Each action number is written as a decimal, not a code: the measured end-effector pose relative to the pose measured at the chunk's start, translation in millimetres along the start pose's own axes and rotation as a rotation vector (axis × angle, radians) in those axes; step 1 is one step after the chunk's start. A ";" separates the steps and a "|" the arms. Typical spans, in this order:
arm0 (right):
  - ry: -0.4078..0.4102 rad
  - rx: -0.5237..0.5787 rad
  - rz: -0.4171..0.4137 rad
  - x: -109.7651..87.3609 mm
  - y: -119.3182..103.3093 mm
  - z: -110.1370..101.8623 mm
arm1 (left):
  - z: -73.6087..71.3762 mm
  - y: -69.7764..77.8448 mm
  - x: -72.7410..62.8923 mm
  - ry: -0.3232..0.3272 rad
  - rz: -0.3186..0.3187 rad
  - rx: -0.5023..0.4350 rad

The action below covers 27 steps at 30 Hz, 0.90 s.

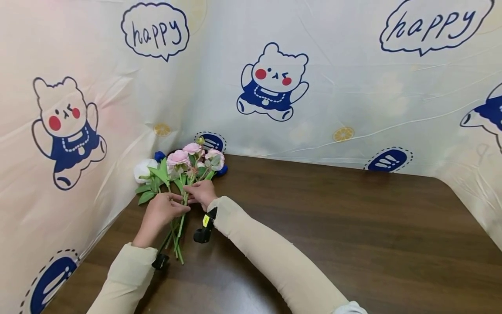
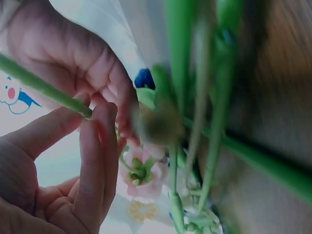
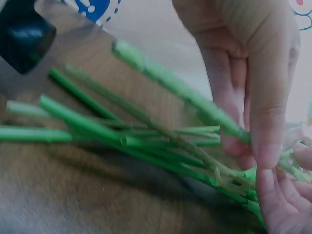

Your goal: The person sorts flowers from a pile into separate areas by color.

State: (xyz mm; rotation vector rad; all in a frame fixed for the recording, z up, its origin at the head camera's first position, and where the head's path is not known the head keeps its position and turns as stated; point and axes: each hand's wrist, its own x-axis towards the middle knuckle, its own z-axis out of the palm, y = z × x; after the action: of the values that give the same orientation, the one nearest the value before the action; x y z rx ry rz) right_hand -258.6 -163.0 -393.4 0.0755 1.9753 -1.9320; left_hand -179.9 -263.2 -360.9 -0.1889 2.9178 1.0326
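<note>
Low at the left of the head view, both hands meet over a bunch of artificial flowers. My left hand [image 1: 162, 213] pinches a green flower stem [image 3: 180, 90] between thumb and fingers, with its cut end sticking out toward me. Close beside it, my right hand [image 1: 204, 193] pinches the same stem farther up, nearer the blooms. Pink flowers [image 1: 178, 158] stand just beyond the hands, with a white flower [image 1: 145, 170] at their left. Several other green stems [image 3: 83, 119] lie crossed on the table below the held one. Fingers partly cover where the held stem meets its bloom.
Dark blue blooms [image 1: 159, 156] peek out behind the pink ones. The brown wooden table [image 1: 333, 226] stretches to the right. A printed cloth [image 1: 341, 87] hangs along the back and sides. Black wrist cameras [image 1: 203, 231] sit near the stems.
</note>
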 end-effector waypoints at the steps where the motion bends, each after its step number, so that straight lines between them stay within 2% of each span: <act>1: 0.015 -0.005 -0.002 0.3 -0.5 -1.2 | 1.8 2.0 -0.4 0.004 -0.003 -0.002; 4: 0.017 -0.016 -0.013 1.1 -1.9 -4.8 | 7.0 6.2 -1.2 0.013 -0.017 -0.035; 9: -0.054 -0.024 -0.066 -0.5 -8.4 -12.6 | 11.4 10.0 -1.0 0.048 -0.027 -0.073; 15: -0.131 -0.008 -0.124 -5.9 -22.7 -33.0 | 15.1 24.4 -3.2 0.128 0.038 -0.072; 20: -0.161 -0.025 -0.169 -14.1 -31.6 -59.0 | 23.6 44.4 -6.0 0.146 0.104 -0.120; 23: -0.163 -0.009 -0.202 -23.2 -37.5 -79.6 | 34.0 57.9 -4.5 0.139 0.142 -0.208; 27: -0.160 -0.010 -0.239 -38.8 -42.9 -114.1 | 53.2 80.7 -1.2 0.105 0.175 -0.427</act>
State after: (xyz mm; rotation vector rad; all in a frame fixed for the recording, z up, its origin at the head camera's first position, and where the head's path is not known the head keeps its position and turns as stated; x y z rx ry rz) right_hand -261.1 -45.8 -342.3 -0.3225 1.9604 -2.0014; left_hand -189.2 -167.4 -351.8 0.0027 2.8001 1.7156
